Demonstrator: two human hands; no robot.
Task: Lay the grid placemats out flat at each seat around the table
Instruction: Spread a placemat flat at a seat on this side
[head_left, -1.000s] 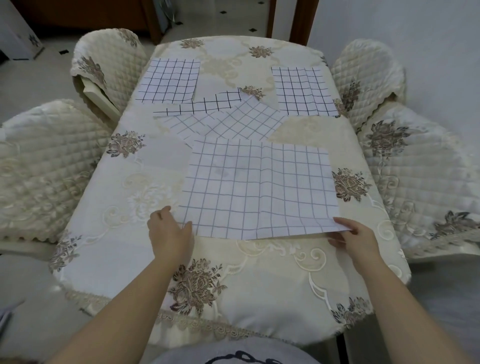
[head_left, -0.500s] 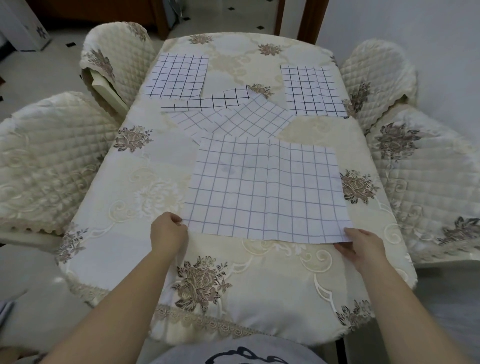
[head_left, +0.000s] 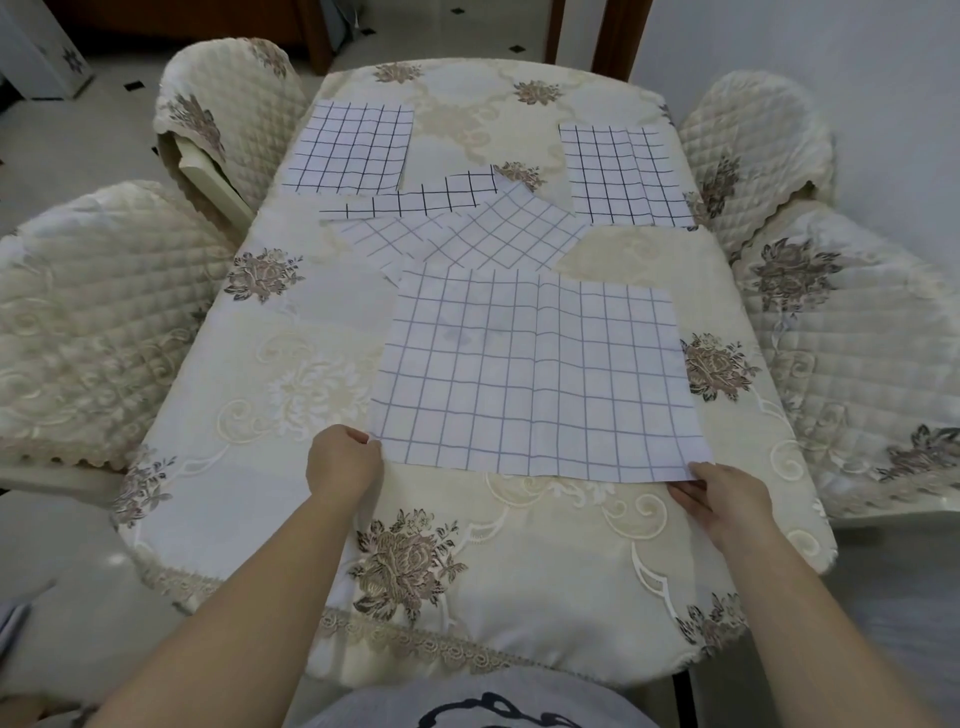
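A large white grid placemat (head_left: 535, 374) lies spread on the table (head_left: 291, 499) in front of me. My left hand (head_left: 343, 460) pinches its near left corner. My right hand (head_left: 722, 493) pinches its near right corner, thumb on top. Beyond it, a loose pile of grid placemats (head_left: 467, 228) lies overlapped in the middle of the table. One placemat (head_left: 350, 148) lies flat at the far left seat, another (head_left: 621, 174) at the far right seat.
The table wears a cream floral cloth. Quilted cream chairs stand round it: near left (head_left: 93, 322), far left (head_left: 228, 114), far right (head_left: 753, 150) and near right (head_left: 852, 353). A white wall runs along the right side.
The big placemat's near edge has shifted slightly away from me and settled flatter on the cloth. Both hands keep hold of its near corners.
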